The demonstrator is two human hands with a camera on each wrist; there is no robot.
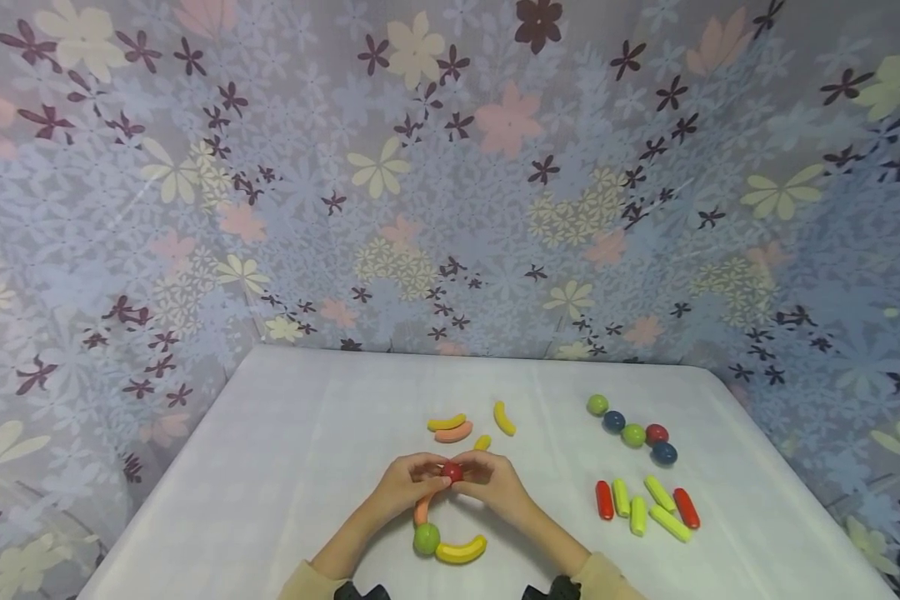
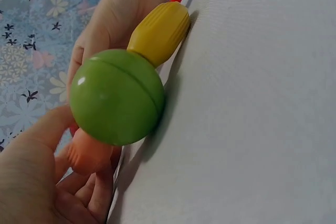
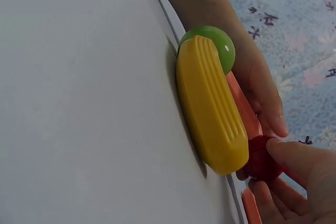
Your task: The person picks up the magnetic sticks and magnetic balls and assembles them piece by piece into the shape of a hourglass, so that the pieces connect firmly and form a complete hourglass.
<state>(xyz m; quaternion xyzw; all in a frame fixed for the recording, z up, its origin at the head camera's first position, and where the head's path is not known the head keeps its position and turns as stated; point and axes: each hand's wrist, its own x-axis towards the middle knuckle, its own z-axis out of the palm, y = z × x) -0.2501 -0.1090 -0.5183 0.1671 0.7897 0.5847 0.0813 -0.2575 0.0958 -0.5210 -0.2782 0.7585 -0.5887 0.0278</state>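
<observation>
Both hands meet at a small red plastic ball (image 1: 452, 472) mid-table. My left hand (image 1: 411, 479) pinches its left side between thumb and fingers. From the right, my right hand (image 1: 497, 483) grips it, its thumb lying on the red ball (image 3: 262, 158) in the right wrist view. An orange curved piece (image 1: 422, 509) runs from the ball down beside the left hand, partly hidden by it. Its lower end meets a green ball (image 1: 426, 539), which adjoins a yellow banana-shaped piece (image 1: 461, 550). The green ball (image 2: 116, 97) looms large in the left wrist view, before the fingers.
Beyond the hands lie yellow curved pieces (image 1: 504, 418) and an orange one (image 1: 453, 432); another yellow piece (image 1: 483, 442) shows just past the fingertips. At right are several green, blue and red balls (image 1: 633, 435), with red and lime sticks (image 1: 638, 515) nearer. Floral fabric (image 1: 450, 208) stands behind the table.
</observation>
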